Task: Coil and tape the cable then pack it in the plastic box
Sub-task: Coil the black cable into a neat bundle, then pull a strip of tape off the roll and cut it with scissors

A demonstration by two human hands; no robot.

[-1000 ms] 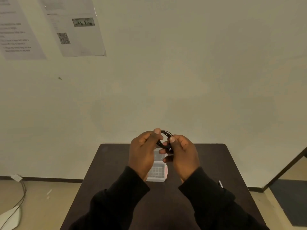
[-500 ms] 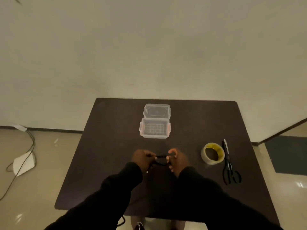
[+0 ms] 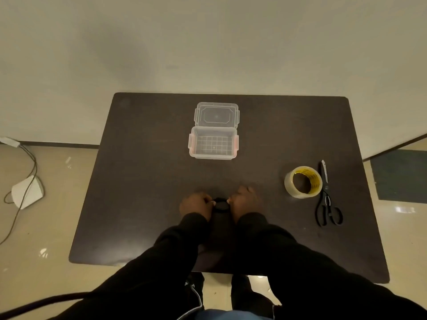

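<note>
A small coil of black cable is held between my two hands low over the dark table, near its front middle. My left hand grips the coil's left side and my right hand grips its right side. Most of the coil is hard to tell from the dark tabletop. The clear plastic box with pink latches stands open at the table's far middle, its lid lying flat behind it. The box holds nothing. A roll of clear tape lies to the right of my hands.
Black scissors lie just right of the tape roll, blades pointing away. A white device with a trailing cord sits on the floor at the left. A dark mat is on the floor at the right. The wall stands right behind the table.
My hands came down from in front of the wall to just above the table, still holding the cable coil. The view tilted down, bringing the tape and scissors into sight.
</note>
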